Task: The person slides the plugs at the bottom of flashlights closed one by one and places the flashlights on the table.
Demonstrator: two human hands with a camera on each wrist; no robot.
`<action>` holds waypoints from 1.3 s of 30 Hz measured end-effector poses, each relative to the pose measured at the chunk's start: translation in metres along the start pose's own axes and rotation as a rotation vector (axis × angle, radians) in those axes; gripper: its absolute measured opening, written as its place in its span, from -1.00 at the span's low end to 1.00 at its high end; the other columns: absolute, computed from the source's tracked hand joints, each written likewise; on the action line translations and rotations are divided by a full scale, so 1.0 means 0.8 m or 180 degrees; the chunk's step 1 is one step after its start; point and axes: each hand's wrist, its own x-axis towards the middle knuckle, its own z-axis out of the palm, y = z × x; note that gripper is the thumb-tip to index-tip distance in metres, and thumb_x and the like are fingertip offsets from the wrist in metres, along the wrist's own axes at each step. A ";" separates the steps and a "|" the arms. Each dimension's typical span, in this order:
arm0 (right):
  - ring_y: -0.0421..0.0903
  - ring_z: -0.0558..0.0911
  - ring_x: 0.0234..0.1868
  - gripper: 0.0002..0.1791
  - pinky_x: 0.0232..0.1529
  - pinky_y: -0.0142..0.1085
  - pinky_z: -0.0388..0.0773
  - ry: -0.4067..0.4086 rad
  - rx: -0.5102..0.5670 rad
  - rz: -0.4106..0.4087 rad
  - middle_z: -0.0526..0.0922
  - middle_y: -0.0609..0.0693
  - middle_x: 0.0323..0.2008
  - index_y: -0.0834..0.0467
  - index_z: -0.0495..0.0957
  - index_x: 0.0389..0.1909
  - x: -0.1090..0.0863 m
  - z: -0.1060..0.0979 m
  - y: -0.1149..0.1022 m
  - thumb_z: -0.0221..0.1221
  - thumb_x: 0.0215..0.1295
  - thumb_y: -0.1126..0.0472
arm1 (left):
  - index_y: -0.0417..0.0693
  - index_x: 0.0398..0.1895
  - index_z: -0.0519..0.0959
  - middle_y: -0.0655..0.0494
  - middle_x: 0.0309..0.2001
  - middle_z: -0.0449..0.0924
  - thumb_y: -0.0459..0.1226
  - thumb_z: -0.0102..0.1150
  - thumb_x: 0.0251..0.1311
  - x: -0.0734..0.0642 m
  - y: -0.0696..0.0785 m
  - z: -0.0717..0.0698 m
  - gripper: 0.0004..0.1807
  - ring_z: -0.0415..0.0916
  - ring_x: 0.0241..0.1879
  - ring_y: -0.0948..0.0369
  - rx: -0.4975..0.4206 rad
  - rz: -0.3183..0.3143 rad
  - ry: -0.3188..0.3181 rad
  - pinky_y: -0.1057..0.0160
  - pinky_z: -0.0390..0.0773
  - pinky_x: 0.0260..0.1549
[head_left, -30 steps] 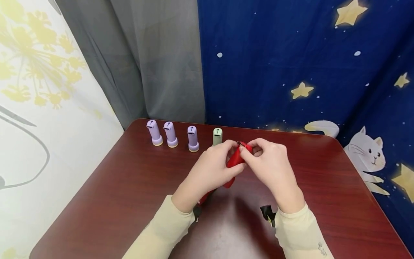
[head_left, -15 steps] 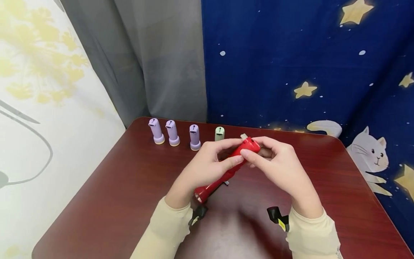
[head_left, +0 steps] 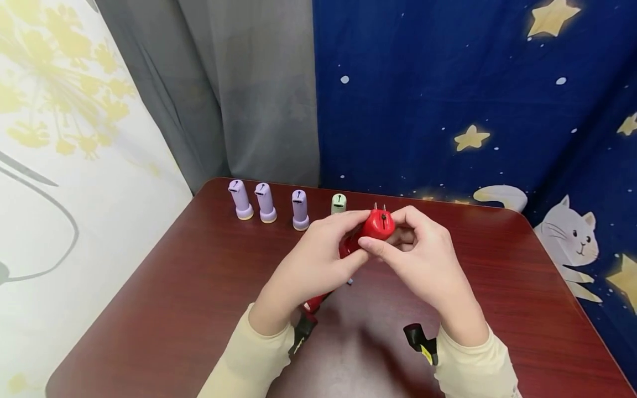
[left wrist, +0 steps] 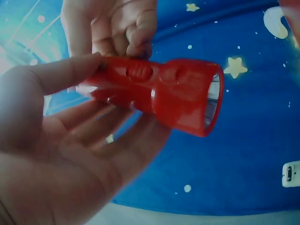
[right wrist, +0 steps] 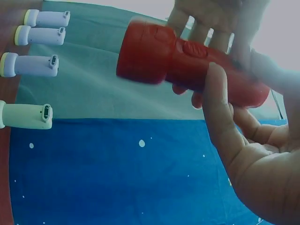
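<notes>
A red plug-in flashlight (head_left: 379, 224) is held above the table between both hands, slanting with its tail end up and away from me. Two metal prongs (head_left: 376, 206) stick out at that tail end. My left hand (head_left: 318, 251) grips the body; in the left wrist view its thumb lies on top and the fingers run underneath, near the ribbed switch (left wrist: 139, 71). The clear lens (left wrist: 213, 101) faces right there. With thumb and fingers, my right hand (head_left: 423, 257) holds the tail end. Its other fingers are partly hidden behind the flashlight.
Three purple flashlights (head_left: 241, 200) stand upright along the back left of the reddish-brown table (head_left: 209, 298). A pale green flashlight (head_left: 339, 203) stands right of them, partly behind my left hand. Grey and blue curtains (head_left: 398, 110) hang beyond the back edge.
The flashlight has turned in my hands, so its slotted tail now faces up toward me. The prongs, low among my fingers a second ago, now stand out from the end.
</notes>
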 end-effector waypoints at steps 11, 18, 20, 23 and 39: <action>-0.27 0.76 -0.39 -0.64 -0.31 -0.45 0.74 0.0259 -0.0072 -0.0711 0.72 -0.12 -0.22 0.08 0.63 -0.11 -0.010 0.009 -0.006 0.58 0.17 0.20 | -0.15 0.17 0.68 0.08 0.00 0.77 -0.49 0.38 0.19 -0.007 0.006 0.000 -0.56 0.64 -0.12 0.25 0.0476 0.0398 0.0549 0.35 0.71 -0.09; -0.25 0.77 -0.31 -0.62 -0.29 -0.42 0.76 0.0170 0.0090 -0.0699 0.75 -0.09 -0.14 0.09 0.65 0.02 -0.013 0.010 -0.009 0.53 0.22 0.26 | -0.18 0.09 0.69 0.04 -0.07 0.77 -0.47 0.43 0.17 -0.007 0.004 0.001 -0.61 0.69 -0.16 0.25 0.0361 0.0485 0.0674 0.40 0.73 -0.12; -0.25 0.78 -0.29 -0.62 -0.27 -0.43 0.76 0.0122 0.0063 -0.0596 0.78 -0.07 -0.14 0.07 0.66 0.05 -0.013 0.009 -0.011 0.52 0.25 0.22 | -0.18 0.08 0.69 0.04 -0.09 0.77 -0.47 0.44 0.17 -0.007 0.003 0.001 -0.62 0.69 -0.18 0.25 0.0343 0.0478 0.0653 0.41 0.73 -0.13; -0.25 0.78 -0.28 -0.63 -0.24 -0.42 0.77 0.0067 0.0035 -0.0501 0.80 -0.05 -0.16 0.05 0.66 0.07 -0.014 0.007 -0.012 0.50 0.29 0.18 | -0.19 0.06 0.70 0.04 -0.09 0.77 -0.48 0.43 0.17 -0.005 0.002 0.001 -0.63 0.69 -0.16 0.26 0.0303 0.0472 0.0607 0.42 0.73 -0.12; -0.17 0.80 -0.45 -0.90 -0.41 -0.23 0.80 0.0200 0.0685 -0.0619 0.75 0.20 -0.08 0.29 0.71 -0.13 -0.017 0.004 -0.011 0.23 0.48 0.37 | -0.17 0.03 0.69 0.06 -0.05 0.78 -0.53 0.40 0.07 -0.005 0.002 0.004 -0.60 0.67 -0.09 0.20 0.0479 0.0657 0.0515 0.34 0.70 -0.04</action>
